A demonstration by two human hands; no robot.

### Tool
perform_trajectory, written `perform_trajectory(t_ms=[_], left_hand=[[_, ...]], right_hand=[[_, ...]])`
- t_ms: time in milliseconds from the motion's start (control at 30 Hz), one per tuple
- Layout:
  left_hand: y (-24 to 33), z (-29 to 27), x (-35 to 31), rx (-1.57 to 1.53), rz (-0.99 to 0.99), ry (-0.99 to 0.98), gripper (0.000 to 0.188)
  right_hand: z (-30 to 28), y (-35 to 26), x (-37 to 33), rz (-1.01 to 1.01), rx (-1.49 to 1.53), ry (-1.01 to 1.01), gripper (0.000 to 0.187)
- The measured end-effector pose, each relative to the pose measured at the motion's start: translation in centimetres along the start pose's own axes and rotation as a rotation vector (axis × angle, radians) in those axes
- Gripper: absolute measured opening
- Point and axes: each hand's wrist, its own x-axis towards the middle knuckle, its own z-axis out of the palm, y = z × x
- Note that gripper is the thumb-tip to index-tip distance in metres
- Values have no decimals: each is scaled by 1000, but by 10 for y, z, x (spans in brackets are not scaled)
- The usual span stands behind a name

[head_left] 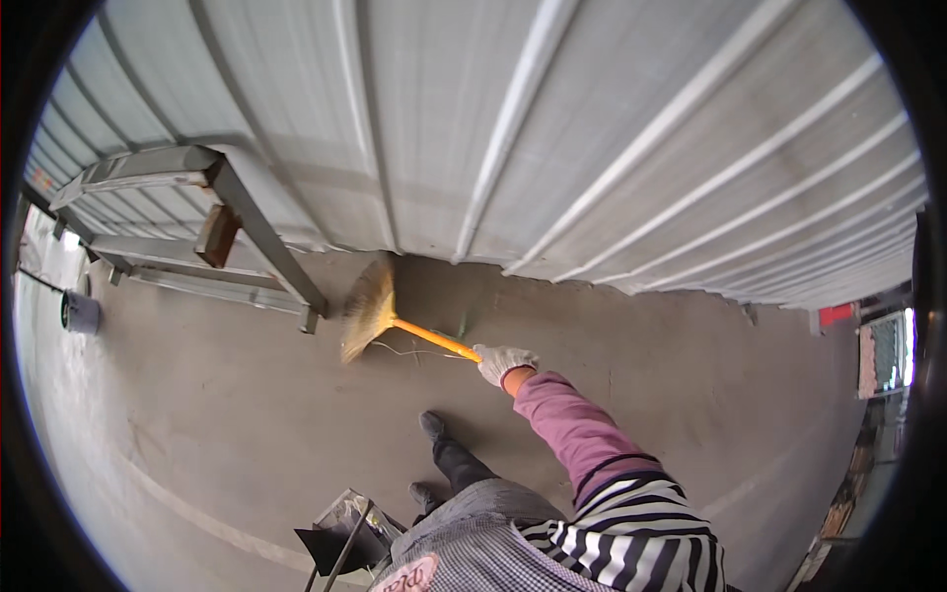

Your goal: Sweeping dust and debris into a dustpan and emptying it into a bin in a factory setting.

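My right hand (506, 364), in a whitish knit work glove, is closed around the orange handle of a broom (434, 339). The broom's yellowish bristle head (371, 306) is spread and blurred on the concrete floor, close to the foot of a metal frame. Beside the handle lie a thin pale strand (395, 350) and a small greenish scrap (464, 322). At the lower left, next to my legs, is what looks like a long-handled dustpan (345, 533), dark and shiny, partly cut off by my body. My left hand is out of sight.
A corrugated metal wall (444, 128) rises along the far side. The grey metal frame (252, 227) with a rusty brown block (217, 237) stands against it at left. Beyond are a bucket (79, 312) at far left and a red object (836, 314) at far right.
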Motion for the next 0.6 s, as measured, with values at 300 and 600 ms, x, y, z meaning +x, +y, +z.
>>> perform_trajectory(t_ms=[300,600], left_hand=[[-4,74,-10,-252,54,-34,27],[-59,1,143,155,642,-196,24]], right_hand=[[137,215,-163,501,128,-55,36],[131,292,-312,511,391,66,40]])
